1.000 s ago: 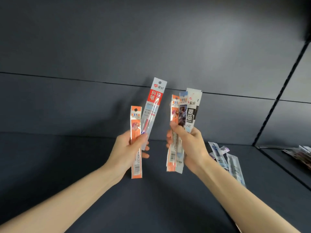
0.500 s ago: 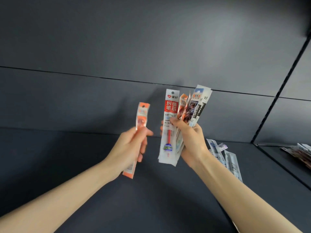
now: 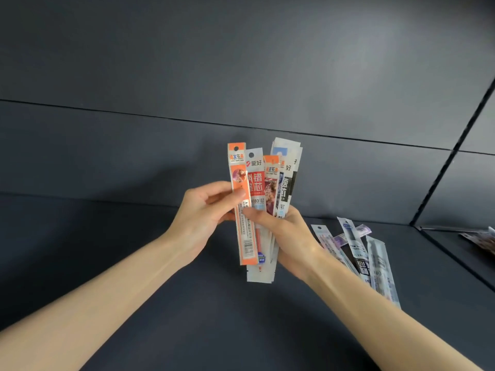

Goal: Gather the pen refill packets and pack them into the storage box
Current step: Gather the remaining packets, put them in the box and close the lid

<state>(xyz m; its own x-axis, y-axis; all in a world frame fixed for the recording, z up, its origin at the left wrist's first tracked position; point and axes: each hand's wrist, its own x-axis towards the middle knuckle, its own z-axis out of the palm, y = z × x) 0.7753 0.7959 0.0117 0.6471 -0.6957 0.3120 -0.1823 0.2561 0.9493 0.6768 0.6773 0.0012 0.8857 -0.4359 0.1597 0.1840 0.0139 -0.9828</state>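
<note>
Several refill packets [image 3: 270, 183] stand fanned in the right hand [image 3: 289, 236], whose fingers curl behind them while the thumb lies across their front. The left hand [image 3: 203, 212] pinches one orange packet [image 3: 239, 178] between thumb and fingertips, holding it upright against the left front of that fan and overlapping it. Whether the right thumb already bears on the orange one, I cannot tell. Other loose packets [image 3: 359, 253] lie on the dark shelf [image 3: 107, 263] just right of the right wrist. The storage box is nowhere in view.

The likely trouble is the handover. The sleeves look slick and sit at uneven heights, so if the left hand lets go before the right thumb covers the orange packet, it could slide down and drop. A fuller, splayed fan may also shed its outer packets when the right hand reaches for those on the shelf.
</note>
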